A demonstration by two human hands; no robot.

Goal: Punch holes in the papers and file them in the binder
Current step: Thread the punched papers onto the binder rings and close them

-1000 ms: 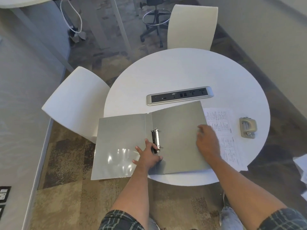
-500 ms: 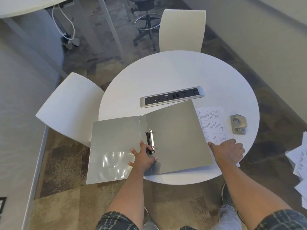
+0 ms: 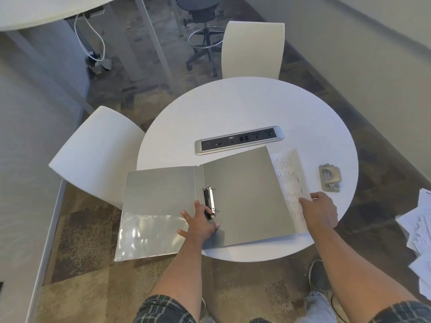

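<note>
A grey binder [image 3: 245,194] lies open on the round white table [image 3: 245,106], its left cover hanging past the table's edge. The metal ring mechanism [image 3: 210,201] sits at the spine. My left hand [image 3: 200,223] rests flat on the spine, fingers spread, touching the rings' lower end. A printed paper [image 3: 290,180] lies right of the binder, its near edge lifted and blurred; my right hand [image 3: 320,212] grips that edge. A grey hole punch [image 3: 330,178] stands further right near the table's edge.
A power strip panel [image 3: 239,139] is set into the table behind the binder. White chairs stand at the left [image 3: 93,155] and far side [image 3: 253,50]. Loose papers [image 3: 419,234] lie on the floor at right. An office stool [image 3: 205,31] stands beyond.
My right hand moved off the binder's right cover onto the paper and has taken hold of its near edge, lifting it. My left hand stayed on the spine.
</note>
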